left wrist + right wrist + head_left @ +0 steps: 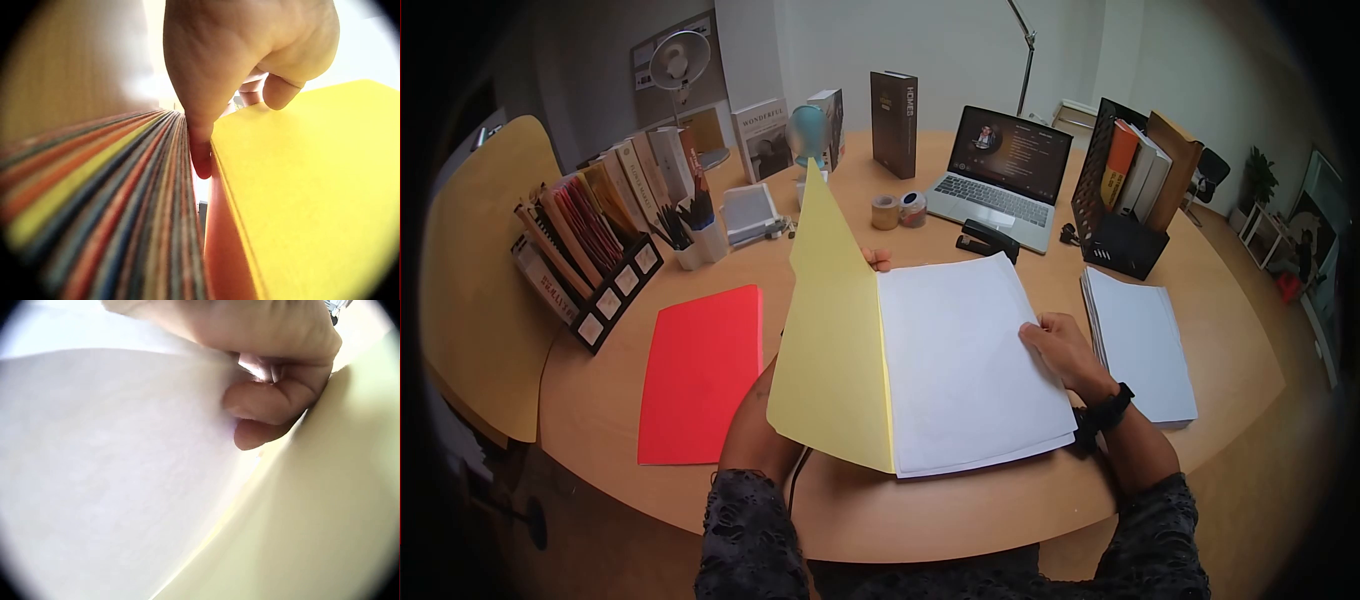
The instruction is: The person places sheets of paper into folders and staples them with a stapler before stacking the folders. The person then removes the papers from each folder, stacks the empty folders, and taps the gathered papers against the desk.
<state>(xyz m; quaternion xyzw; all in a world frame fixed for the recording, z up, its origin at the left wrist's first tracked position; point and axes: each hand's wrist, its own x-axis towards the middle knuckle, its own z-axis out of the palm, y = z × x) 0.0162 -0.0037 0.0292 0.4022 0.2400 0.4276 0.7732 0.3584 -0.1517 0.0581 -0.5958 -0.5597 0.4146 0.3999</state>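
In the head view, the yellow folder (830, 340) spreads above the table (880, 525), the right hand (1065, 350) pinching white sheets (970, 360)—likely light, floppy, best held at the edge. Left wrist: left hand (250, 44) grips the folder; right wrist—curled fingers (262, 403).

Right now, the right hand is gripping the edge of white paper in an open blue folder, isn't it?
Not quite: the folder is yellow, not blue, as the head view shows. It is open, and the right hand does grip the edge of the white paper in it.
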